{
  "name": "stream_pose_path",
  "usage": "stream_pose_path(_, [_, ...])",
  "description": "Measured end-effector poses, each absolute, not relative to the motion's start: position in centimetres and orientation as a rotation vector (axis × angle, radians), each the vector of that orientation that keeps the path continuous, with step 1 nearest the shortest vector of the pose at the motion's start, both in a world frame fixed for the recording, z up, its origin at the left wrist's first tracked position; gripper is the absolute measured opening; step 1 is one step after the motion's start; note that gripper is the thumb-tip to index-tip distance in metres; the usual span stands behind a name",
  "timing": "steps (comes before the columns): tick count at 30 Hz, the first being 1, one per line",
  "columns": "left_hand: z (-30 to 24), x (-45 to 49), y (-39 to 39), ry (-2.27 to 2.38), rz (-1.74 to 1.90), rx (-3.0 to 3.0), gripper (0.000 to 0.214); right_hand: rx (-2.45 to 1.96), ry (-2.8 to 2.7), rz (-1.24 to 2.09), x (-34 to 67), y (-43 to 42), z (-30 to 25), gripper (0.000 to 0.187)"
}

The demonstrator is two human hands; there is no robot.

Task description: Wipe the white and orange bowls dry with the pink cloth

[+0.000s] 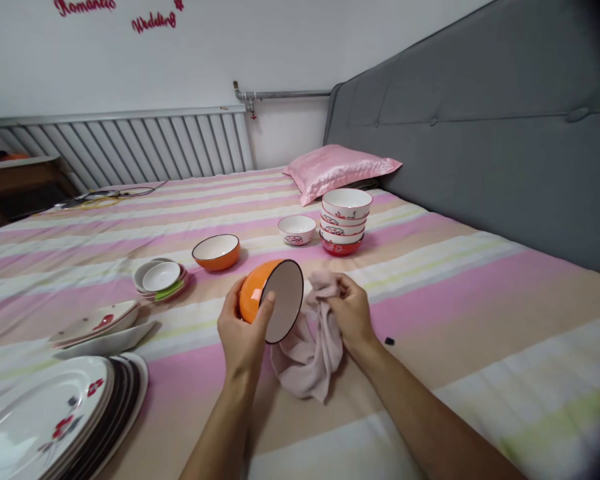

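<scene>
My left hand (244, 333) grips an orange bowl (286, 303), thumb over its dark rim. The bowl is tilted on its side, its white inside turned to the right. Bunched in my right hand (353, 310) is a pale pink cloth (313, 353), hanging down beside and partly behind the bowl. Past my left hand, a second orange bowl (217, 253) stands upright on the bed. A small white patterned bowl (297, 230) sits farther back, next to a stack of bowls (347, 207) with red designs.
At the lower left lies a pile of plates (40, 407), with oblong dishes (100, 323) and small stacked dishes (161, 277) beyond it. A pink pillow (340, 170) rests against the grey headboard (480, 120). Cables (110, 195) lie at the far left. A small black object (389, 341) is near my right forearm.
</scene>
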State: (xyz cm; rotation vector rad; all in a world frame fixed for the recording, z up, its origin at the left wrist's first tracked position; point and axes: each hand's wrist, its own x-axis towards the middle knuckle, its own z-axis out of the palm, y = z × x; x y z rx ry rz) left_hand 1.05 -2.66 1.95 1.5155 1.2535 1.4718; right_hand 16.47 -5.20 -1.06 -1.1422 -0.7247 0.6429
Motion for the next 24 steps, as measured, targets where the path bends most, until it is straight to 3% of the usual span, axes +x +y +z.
stream_pose_path(4, [2.1,1.3,-3.1,1.340,1.411,1.776,0.058,-0.924,-0.377,0.569,17.3,-4.7,-0.6,0.024])
stream_pose_path(8, [2.0,1.5,-3.5,1.218,1.335,2.154,0.070,-0.900,-0.390,0.299,17.7,-5.6,0.5,0.030])
stream_pose_path(14, [1.5,2.1,-4.1,1.101,1.145,2.395,0.075,-0.953,-0.939,0.049,16.3,-8.5,1.2,0.042])
stream_pose_path(19, [1.1,1.9,-3.8,1.002,1.147,2.376,0.056,-0.924,-1.671,0.104,15.3,-8.5,1.2,0.030])
stream_pose_path(24, [1.0,1.7,-3.5,1.019,1.123,2.392,0.057,-1.035,-1.704,0.039,15.3,-7.7,1.1,0.029])
